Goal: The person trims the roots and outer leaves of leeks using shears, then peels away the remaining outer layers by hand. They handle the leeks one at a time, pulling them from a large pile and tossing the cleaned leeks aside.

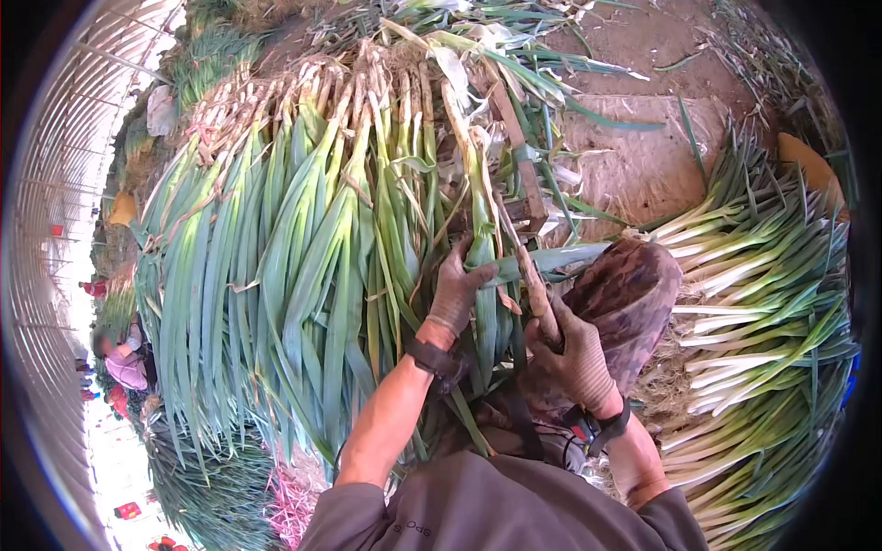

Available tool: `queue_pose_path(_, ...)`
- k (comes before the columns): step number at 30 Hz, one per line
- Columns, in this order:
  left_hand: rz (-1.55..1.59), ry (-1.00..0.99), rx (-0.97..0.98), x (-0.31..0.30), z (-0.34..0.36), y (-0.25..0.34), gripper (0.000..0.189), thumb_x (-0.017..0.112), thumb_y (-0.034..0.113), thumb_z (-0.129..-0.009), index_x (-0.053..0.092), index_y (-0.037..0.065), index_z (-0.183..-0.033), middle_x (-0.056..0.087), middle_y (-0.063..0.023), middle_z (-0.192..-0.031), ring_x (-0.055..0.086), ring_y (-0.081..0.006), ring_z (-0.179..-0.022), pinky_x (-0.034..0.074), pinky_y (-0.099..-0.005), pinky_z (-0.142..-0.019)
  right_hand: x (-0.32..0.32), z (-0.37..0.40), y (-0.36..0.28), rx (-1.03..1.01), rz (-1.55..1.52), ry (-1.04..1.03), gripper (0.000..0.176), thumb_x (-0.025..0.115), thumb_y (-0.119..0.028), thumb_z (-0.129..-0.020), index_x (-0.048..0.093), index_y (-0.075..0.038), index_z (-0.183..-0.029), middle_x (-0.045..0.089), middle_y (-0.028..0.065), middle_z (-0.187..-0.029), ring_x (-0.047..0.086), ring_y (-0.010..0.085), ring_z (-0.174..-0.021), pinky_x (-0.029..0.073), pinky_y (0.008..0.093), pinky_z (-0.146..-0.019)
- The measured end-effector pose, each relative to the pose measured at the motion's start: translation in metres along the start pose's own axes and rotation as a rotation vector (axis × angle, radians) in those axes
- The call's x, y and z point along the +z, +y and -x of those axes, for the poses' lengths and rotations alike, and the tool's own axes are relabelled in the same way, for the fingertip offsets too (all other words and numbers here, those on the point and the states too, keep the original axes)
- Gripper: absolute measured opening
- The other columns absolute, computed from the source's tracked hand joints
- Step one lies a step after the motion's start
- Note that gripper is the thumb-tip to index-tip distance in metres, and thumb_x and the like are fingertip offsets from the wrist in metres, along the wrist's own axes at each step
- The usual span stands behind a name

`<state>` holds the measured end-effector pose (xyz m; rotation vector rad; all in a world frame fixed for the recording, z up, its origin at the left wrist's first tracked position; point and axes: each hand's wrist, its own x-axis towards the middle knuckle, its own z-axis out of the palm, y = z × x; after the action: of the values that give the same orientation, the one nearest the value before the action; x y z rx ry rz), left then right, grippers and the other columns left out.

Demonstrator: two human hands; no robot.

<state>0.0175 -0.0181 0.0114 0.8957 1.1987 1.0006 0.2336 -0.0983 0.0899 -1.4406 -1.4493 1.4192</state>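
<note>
My left hand [457, 289], in a grey-brown knitted glove, is closed round the green leaves of a leek [480, 207], its thumb pointing right. That leek's pale, dry-skinned root end points away from me. In my gloved right hand [574, 354] is a long brown wooden-handled tool [533, 285], slanting up and left across the leaves. Its far end narrows beside the leek, and I cannot make out a blade. A thick row of untrimmed leeks [312, 230] lies left of my hands, roots away and leaves towards me.
Cleaned leeks with white stems [735, 367] are piled along the right. A narrow wooden bar [516, 147] stands beyond my hands, near a flat tan sheet [643, 156]. My camouflage-covered knee [629, 285] is close to my right hand. Another person [129, 358] is far left.
</note>
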Motion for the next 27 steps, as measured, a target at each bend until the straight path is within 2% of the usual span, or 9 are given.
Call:
queue_pose_path(4, 0.209, 0.007, -0.103, 0.000, 0.018, 0.002, 0.058, 0.073, 0.015, -0.090, 0.050, -0.006, -0.139, 0.064, -0.0075, -0.118, 0.059, -0.0140, -0.105, 0.048, -0.0296, -0.096, 0.011, 0.016, 0.003, 0.046, 0.062, -0.029, 0.065, 0.070, -0.009, -0.081, 0.049, -0.002, -0.141, 0.066, 0.0273, -0.105, 0.068, 0.0423, -0.101, 0.054, 0.0402, -0.085)
queue_pose_path(10, 0.111, 0.096, -0.062, -0.009, 0.013, -0.023, 0.052, 0.069, 0.022, -0.098, 0.052, -0.004, -0.139, 0.066, -0.0062, -0.115, 0.059, -0.0126, -0.099, 0.048, -0.0275, -0.093, 0.028, 0.012, 0.001, 0.057, 0.154, -0.019, 0.057, 0.071, -0.013, -0.081, 0.053, -0.001, -0.134, 0.065, 0.0298, -0.095, 0.066, 0.0471, -0.094, 0.054, 0.0449, -0.078)
queue_pose_path(12, 0.118, 0.109, -0.051, -0.009, 0.014, -0.025, 0.050, 0.068, 0.024, -0.099, 0.054, -0.004, -0.138, 0.067, -0.0055, -0.114, 0.059, -0.0123, -0.100, 0.047, -0.0277, -0.094, 0.029, 0.005, 0.001, 0.088, 0.214, -0.032, 0.056, 0.070, -0.014, -0.080, 0.054, 0.000, -0.132, 0.065, 0.0303, -0.094, 0.065, 0.0480, -0.094, 0.054, 0.0466, -0.077)
queue_pose_path(15, 0.102, 0.109, -0.037, -0.013, 0.012, -0.028, 0.047, 0.067, 0.026, -0.099, 0.057, -0.003, -0.135, 0.067, -0.0048, -0.114, 0.059, -0.0117, -0.100, 0.047, -0.0279, -0.094, 0.031, -0.004, 0.005, 0.006, 0.267, 0.004, 0.055, 0.068, -0.013, -0.080, 0.054, 0.000, -0.132, 0.065, 0.0310, -0.092, 0.065, 0.0483, -0.091, 0.053, 0.0482, -0.076)
queue_pose_path(18, 0.135, 0.103, -0.034, -0.014, 0.010, -0.034, 0.046, 0.067, 0.027, -0.099, 0.059, -0.002, -0.133, 0.067, -0.0046, -0.113, 0.059, -0.0113, -0.100, 0.047, -0.0276, -0.094, 0.032, -0.017, 0.018, 0.082, 0.378, -0.016, 0.053, 0.066, -0.012, -0.081, 0.054, 0.000, -0.132, 0.064, 0.0317, -0.090, 0.065, 0.0482, -0.091, 0.053, 0.0493, -0.075)
queue_pose_path(20, 0.156, 0.099, -0.030, -0.013, 0.009, -0.035, 0.045, 0.067, 0.027, -0.099, 0.059, -0.002, -0.132, 0.067, -0.0044, -0.113, 0.059, -0.0112, -0.100, 0.047, -0.0273, -0.093, 0.028, -0.025, 0.031, -0.008, 0.440, -0.022, 0.050, 0.066, -0.013, -0.082, 0.055, 0.001, -0.129, 0.064, 0.0322, -0.090, 0.064, 0.0485, -0.090, 0.052, 0.0499, -0.074)
queue_pose_path(23, 0.159, 0.092, -0.025, -0.014, 0.013, -0.029, 0.045, 0.068, 0.026, -0.099, 0.059, -0.002, -0.133, 0.067, -0.0040, -0.113, 0.058, -0.0109, -0.100, 0.047, -0.0271, -0.093, 0.024, -0.028, 0.031, -0.038, 0.479, -0.038, 0.039, 0.065, -0.014, -0.085, 0.058, 0.002, -0.119, 0.063, 0.0316, -0.086, 0.064, 0.0486, -0.084, 0.051, 0.0490, -0.069)
queue_pose_path(25, 0.169, 0.093, -0.017, -0.018, 0.011, -0.035, 0.045, 0.068, 0.026, -0.099, 0.059, -0.002, -0.133, 0.067, -0.0036, -0.113, 0.058, -0.0106, -0.099, 0.047, -0.0271, -0.093, 0.027, -0.023, 0.001, 0.103, 0.388, -0.050, 0.035, 0.064, -0.014, -0.086, 0.059, 0.002, -0.115, 0.063, 0.0311, -0.084, 0.064, 0.0482, -0.082, 0.051, 0.0484, -0.068)
queue_pose_path(27, 0.177, 0.103, -0.040, -0.020, 0.011, -0.036, 0.045, 0.067, 0.025, -0.099, 0.059, -0.002, -0.133, 0.067, -0.0033, -0.113, 0.058, -0.0102, -0.099, 0.047, -0.0267, -0.093, 0.028, -0.020, 0.000, 0.111, 0.339, -0.038, 0.033, 0.064, -0.015, -0.086, 0.059, 0.002, -0.115, 0.063, 0.0308, -0.083, 0.064, 0.0475, -0.080, 0.051, 0.0482, -0.066)
